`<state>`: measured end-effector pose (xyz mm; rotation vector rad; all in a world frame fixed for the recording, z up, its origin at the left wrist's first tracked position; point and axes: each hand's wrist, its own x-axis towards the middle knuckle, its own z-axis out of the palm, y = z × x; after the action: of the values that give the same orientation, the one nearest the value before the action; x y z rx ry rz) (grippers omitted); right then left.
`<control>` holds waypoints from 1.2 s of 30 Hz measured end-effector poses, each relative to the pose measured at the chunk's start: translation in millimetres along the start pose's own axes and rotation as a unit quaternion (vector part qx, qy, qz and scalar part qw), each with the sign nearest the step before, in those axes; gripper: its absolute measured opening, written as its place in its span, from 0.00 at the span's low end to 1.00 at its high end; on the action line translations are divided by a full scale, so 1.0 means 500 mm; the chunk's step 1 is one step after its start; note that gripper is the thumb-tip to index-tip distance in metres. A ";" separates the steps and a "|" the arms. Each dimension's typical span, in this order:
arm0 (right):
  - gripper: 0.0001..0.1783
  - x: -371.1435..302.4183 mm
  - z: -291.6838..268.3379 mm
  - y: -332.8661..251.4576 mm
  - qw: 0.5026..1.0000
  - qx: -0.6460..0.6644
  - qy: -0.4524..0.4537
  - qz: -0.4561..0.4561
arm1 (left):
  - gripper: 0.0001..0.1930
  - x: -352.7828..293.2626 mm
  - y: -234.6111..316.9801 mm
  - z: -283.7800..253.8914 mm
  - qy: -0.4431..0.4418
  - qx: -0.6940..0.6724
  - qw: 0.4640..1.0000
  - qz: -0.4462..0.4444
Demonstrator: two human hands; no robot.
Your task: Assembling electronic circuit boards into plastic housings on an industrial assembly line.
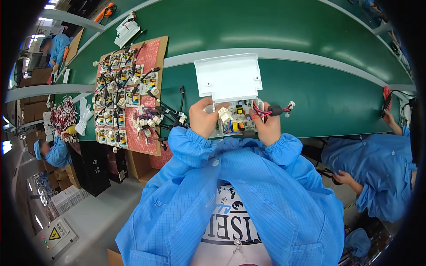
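Two bare hands, one circuit board (243, 119), and we had it right between them at the near edge of the green table (310, 97). L. hand (203, 119) was closed round its left side, thumb near a white plug (225, 115); R. hand (269, 128) gripped the right side, w/ red and black wires (259, 111) running past to a black cylinder (276, 111). Some fingertips were hidden, so exact R. grip: couldn't tell. Just beyond the board we had the white casing (228, 75).

Progress-wise, we'd have called this unit partway: board and casing together, but innards uncovered, leads loose; whether the board was fully seated, we couldn't tell. Plenty left, by our reckoning: rows of similar boards (133, 95) lay on pink bubble wrap (153, 48) to the left, uncased AFAWCS. Another white piece (127, 33) w/ cables lay beyond; done or not, no idea.
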<state>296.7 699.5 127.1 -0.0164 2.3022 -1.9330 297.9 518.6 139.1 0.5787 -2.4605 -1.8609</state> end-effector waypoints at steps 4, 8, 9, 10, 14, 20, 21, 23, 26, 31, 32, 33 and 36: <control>0.12 0.002 -0.013 0.001 0.999 -0.020 0.011 0.030 | 0.18 0.002 0.006 0.002 -0.043 0.051 0.997 -0.031; 0.11 0.006 -0.032 0.003 0.994 -0.096 -0.018 0.050 | 0.18 0.010 -0.033 0.022 -0.058 -0.006 0.997 -0.045; 0.11 0.011 -0.038 0.014 0.993 -0.096 -0.029 0.065 | 0.18 0.015 -0.045 0.030 -0.065 -0.008 0.997 -0.040; 0.12 0.014 -0.040 0.046 0.995 -0.071 -0.035 0.056 | 0.17 0.018 -0.057 0.039 -0.067 -0.025 0.996 -0.048; 0.20 0.022 -0.058 0.125 0.995 0.014 -0.088 0.040 | 0.13 0.032 -0.159 0.069 -0.019 -0.090 0.993 -0.068; 0.19 0.066 -0.217 0.196 0.984 0.028 0.014 0.176 | 0.27 0.022 -0.105 0.065 -0.194 -0.233 0.947 -0.107; 0.18 0.085 -0.266 0.225 0.984 0.026 0.081 0.155 | 0.24 0.020 -0.096 0.059 -0.204 -0.214 0.952 -0.077; 0.15 0.132 -0.412 0.283 0.977 -0.010 0.143 0.155 | 0.20 0.033 -0.135 0.043 -0.249 -0.199 0.944 -0.088; 0.15 0.157 -0.762 0.475 0.947 -0.042 0.294 0.124 | 0.13 0.049 -0.147 0.036 -0.270 -0.173 0.938 -0.134; 0.23 0.212 -0.661 0.247 0.734 -0.521 0.428 -0.078 | 0.10 0.028 -0.204 -0.011 -0.187 -0.176 0.956 -0.143; 0.22 0.225 -0.613 0.267 0.713 -0.549 0.419 -0.121 | 0.10 0.036 -0.199 -0.017 -0.182 -0.176 0.954 -0.163; 0.22 0.244 -0.556 0.281 0.691 -0.575 0.406 -0.166 | 0.09 0.043 -0.193 -0.024 -0.172 -0.177 0.951 -0.185; 0.26 0.241 -0.245 0.202 0.869 -0.397 0.186 -0.229 | 0.11 0.088 -0.174 -0.049 -0.146 -0.188 0.958 -0.160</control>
<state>171.6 826.1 36.9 -0.3241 3.4533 -1.0058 287.2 463.0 56.1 0.7618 -2.1639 -2.6312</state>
